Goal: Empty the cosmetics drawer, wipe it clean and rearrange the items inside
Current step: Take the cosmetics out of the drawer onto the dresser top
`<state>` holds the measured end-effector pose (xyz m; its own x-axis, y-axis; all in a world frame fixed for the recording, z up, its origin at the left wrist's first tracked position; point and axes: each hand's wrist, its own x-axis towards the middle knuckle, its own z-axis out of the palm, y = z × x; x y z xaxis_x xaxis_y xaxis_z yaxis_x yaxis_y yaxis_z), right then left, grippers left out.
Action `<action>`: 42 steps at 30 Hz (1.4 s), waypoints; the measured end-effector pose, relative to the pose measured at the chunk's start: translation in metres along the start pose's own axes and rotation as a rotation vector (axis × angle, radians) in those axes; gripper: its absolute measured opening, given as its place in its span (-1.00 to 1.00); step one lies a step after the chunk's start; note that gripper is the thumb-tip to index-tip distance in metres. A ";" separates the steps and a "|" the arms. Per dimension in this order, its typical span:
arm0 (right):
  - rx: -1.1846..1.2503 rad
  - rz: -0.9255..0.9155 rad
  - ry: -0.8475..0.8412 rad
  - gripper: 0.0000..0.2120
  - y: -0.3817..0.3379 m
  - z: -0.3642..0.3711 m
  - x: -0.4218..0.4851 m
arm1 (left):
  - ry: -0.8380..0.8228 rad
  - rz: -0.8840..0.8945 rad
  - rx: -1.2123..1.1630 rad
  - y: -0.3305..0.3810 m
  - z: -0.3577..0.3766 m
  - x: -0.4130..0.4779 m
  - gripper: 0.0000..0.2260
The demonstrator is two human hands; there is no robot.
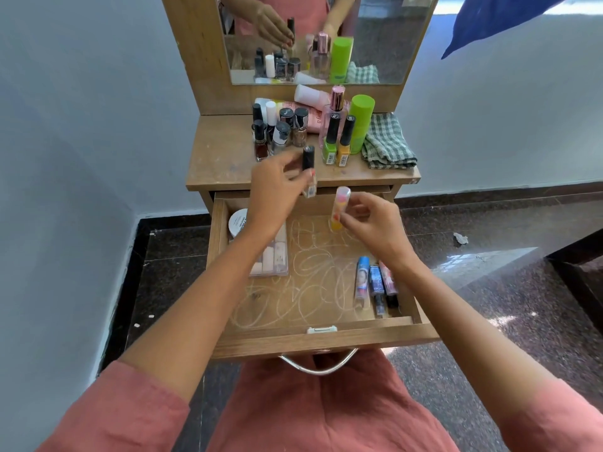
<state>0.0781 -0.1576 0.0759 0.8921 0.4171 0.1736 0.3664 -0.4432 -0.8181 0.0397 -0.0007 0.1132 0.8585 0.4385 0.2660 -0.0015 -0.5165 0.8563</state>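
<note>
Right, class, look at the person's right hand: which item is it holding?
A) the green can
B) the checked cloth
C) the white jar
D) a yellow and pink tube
D: the right hand pinches the yellow and pink tube over the open drawer, while the green can and checked cloth sit on the tabletop and the left hand holds a black-capped bottle.

Pretty bright, soft daylight overall. White glare on the glossy floor (483,265), fisheye bend at edges, left hand (277,194) blurry.
</note>
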 end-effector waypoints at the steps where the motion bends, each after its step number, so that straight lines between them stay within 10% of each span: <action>1: 0.032 0.010 0.027 -0.84 -0.005 0.000 0.004 | 0.021 0.015 -0.004 0.002 0.000 0.006 -0.74; 42: 0.020 0.031 0.254 -0.80 -0.041 0.056 0.071 | 0.071 -0.093 0.021 -0.024 0.028 0.030 -0.74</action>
<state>0.1117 -0.0650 0.0915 0.9415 0.1895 0.2786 0.3349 -0.4357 -0.8355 0.0796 0.0046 0.0881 0.8159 0.5359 0.2168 0.0884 -0.4863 0.8693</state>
